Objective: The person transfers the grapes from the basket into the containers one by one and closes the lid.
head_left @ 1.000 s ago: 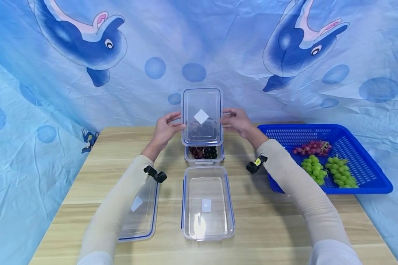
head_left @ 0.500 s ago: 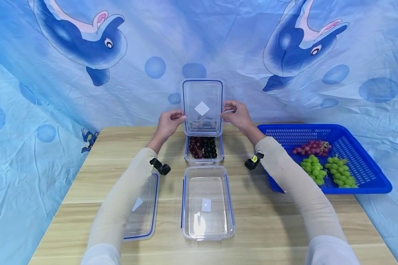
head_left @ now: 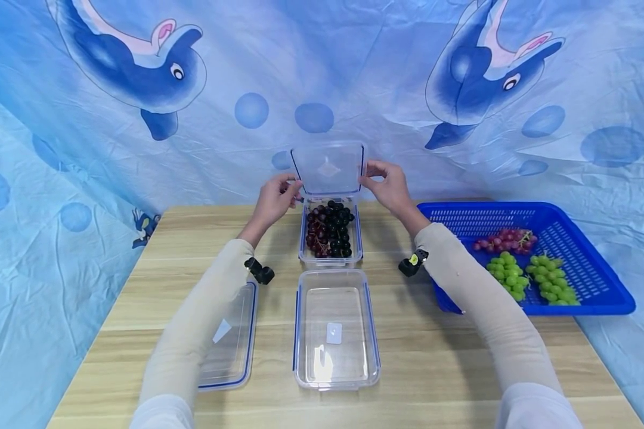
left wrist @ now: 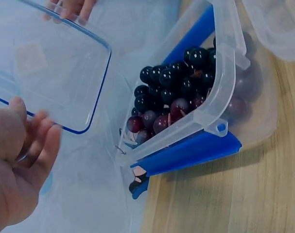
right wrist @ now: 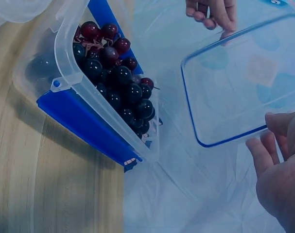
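A clear lid (head_left: 330, 168) with a blue seal is held tilted up behind a plastic container (head_left: 330, 261). My left hand (head_left: 275, 201) pinches its left edge, and my right hand (head_left: 390, 186) pinches the right edge between thumb and fingers. Dark grapes (head_left: 330, 229), black and deep red, fill the container; in the left wrist view the black grapes (left wrist: 166, 77) heap above its rim. Blue side clips (left wrist: 191, 154) hang outward on that container. The right wrist view shows the lid (right wrist: 234, 92) apart from the container, over the backdrop.
In front stands a second clear container (head_left: 336, 369) with blue clips. Another lid (head_left: 231, 357) lies left of it, partly under my left forearm. At right, a blue basket (head_left: 595, 262) holds red grapes (head_left: 507, 240) and green grapes (head_left: 553, 279). A dolphin-print backdrop (head_left: 375, 71) hangs behind the table.
The lid has risen and then tipped back from facing me, so more of the grapes shows beneath it. Both hands have moved up slightly with it, keeping their grip.
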Motion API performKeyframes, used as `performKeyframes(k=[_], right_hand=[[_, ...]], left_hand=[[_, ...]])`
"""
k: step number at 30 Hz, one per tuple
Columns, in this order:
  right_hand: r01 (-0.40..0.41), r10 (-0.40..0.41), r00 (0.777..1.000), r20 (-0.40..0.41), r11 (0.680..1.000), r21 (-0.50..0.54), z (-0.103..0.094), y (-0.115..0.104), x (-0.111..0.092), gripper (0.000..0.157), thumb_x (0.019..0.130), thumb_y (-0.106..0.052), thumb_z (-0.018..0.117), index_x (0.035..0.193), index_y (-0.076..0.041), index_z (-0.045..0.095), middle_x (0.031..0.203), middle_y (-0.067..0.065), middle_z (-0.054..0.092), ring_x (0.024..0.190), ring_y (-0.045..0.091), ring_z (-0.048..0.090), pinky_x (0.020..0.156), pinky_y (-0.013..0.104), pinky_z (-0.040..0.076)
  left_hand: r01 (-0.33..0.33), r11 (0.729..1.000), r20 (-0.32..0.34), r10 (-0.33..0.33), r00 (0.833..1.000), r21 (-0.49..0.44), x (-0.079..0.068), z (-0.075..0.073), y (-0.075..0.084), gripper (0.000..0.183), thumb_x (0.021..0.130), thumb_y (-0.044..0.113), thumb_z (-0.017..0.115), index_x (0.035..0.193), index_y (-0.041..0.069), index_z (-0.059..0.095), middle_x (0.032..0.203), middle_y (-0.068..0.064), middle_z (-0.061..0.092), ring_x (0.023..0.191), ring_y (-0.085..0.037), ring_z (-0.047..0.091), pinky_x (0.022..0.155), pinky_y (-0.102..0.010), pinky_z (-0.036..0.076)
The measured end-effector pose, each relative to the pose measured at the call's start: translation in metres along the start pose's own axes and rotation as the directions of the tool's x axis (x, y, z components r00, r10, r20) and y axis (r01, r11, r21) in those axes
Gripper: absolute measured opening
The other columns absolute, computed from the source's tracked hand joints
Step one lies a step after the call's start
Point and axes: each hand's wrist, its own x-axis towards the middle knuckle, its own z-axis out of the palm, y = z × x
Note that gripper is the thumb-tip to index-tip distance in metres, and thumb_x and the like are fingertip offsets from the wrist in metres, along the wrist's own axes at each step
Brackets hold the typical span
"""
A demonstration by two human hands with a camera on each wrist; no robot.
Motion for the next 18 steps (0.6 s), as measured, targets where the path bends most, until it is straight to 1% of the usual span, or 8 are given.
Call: performKeyframes(k=[2,3,6,7,8,10,13,18], right_hand=[[0.026,-0.026,1.0,-0.009,0.999,0.018,0.0,0.001,-0.001,0.026,0.09,-0.001,0.076,0.115,0.002,0.075,0.109,0.02,0.072,0.103,0.03,0.068,0.103,0.048,0.055],[0.024,-0.023,1.0,-0.013,0.999,0.037,0.001,0.001,-0.002,0.025,0.089,0.001,0.076,0.114,0.003,0.075,0.11,0.021,0.072,0.105,0.029,0.067,0.103,0.047,0.055],[-0.023,0.024,1.0,-0.019,0.996,0.084,0.002,0.002,-0.005,0.022,0.089,0.006,0.074,0.111,0.005,0.075,0.124,0.021,0.068,0.119,0.027,0.063,0.103,0.04,0.056],[-0.054,0.056,0.998,-0.014,0.992,0.111,0.002,0.002,-0.006,0.023,0.089,0.008,0.073,0.112,0.006,0.074,0.131,0.02,0.066,0.123,0.027,0.062,0.103,0.038,0.056],[-0.092,0.094,0.996,-0.005,0.986,0.142,0.003,0.002,-0.007,0.024,0.09,0.008,0.071,0.114,0.006,0.074,0.135,0.02,0.064,0.127,0.029,0.06,0.102,0.037,0.057],[-0.166,0.167,0.986,0.012,0.97,0.177,0.004,0.001,-0.01,0.03,0.09,0.009,0.07,0.12,0.004,0.072,0.14,0.019,0.061,0.128,0.03,0.06,0.099,0.032,0.058],[-0.278,0.272,0.96,0.059,0.92,0.278,0.004,0.0,-0.014,0.043,0.091,0.009,0.069,0.133,0.001,0.065,0.132,0.02,0.065,0.117,0.028,0.066,0.089,0.028,0.061],[-0.368,0.325,0.929,0.174,0.855,0.365,-0.002,0.001,-0.017,0.057,0.093,0.012,0.062,0.147,-0.002,0.053,0.11,0.014,0.073,0.093,0.013,0.072,0.081,0.025,0.063]], left_hand=[[0.084,0.972,0.083,-0.067,0.994,-0.22,-0.002,-0.001,0.002,0.016,0.105,0.01,0.057,0.11,-0.004,0.062,0.114,-0.032,0.069,0.085,-0.02,0.075,0.086,-0.036,0.064],[0.14,0.932,0.122,-0.104,0.987,-0.336,-0.003,-0.002,0.003,0.013,0.105,0.005,0.055,0.112,-0.005,0.061,0.122,-0.034,0.066,0.091,-0.022,0.075,0.093,-0.038,0.061],[0.282,0.758,0.203,-0.199,0.959,-0.588,-0.006,-0.004,0.004,0.021,0.104,-0.004,0.044,0.119,-0.01,0.058,0.134,-0.028,0.061,0.103,-0.026,0.073,0.103,-0.039,0.056],[0.309,0.719,0.215,-0.222,0.951,-0.622,-0.007,-0.004,0.004,0.025,0.103,-0.004,0.044,0.124,-0.01,0.056,0.133,-0.024,0.063,0.103,-0.024,0.072,0.103,-0.037,0.056],[0.326,0.701,0.225,-0.236,0.945,-0.635,-0.007,-0.005,0.003,0.03,0.104,-0.002,0.045,0.131,-0.009,0.055,0.129,-0.02,0.065,0.103,-0.023,0.072,0.101,-0.034,0.057],[0.348,0.691,0.231,-0.26,0.937,-0.633,-0.008,-0.005,0.001,0.039,0.104,0.001,0.052,0.142,-0.007,0.05,0.118,-0.01,0.069,0.099,-0.02,0.072,0.096,-0.032,0.06],[0.353,0.714,0.229,-0.269,0.935,-0.604,-0.009,-0.005,-0.002,0.055,0.098,-0.001,0.064,0.15,-0.003,0.045,0.107,-0.009,0.073,0.096,-0.018,0.073,0.096,-0.033,0.06],[0.347,0.763,0.209,-0.277,0.938,-0.545,-0.011,-0.007,-0.004,0.059,0.097,-0.003,0.065,0.151,-0.002,0.042,0.116,-0.015,0.071,0.098,-0.017,0.072,0.098,-0.033,0.059]])
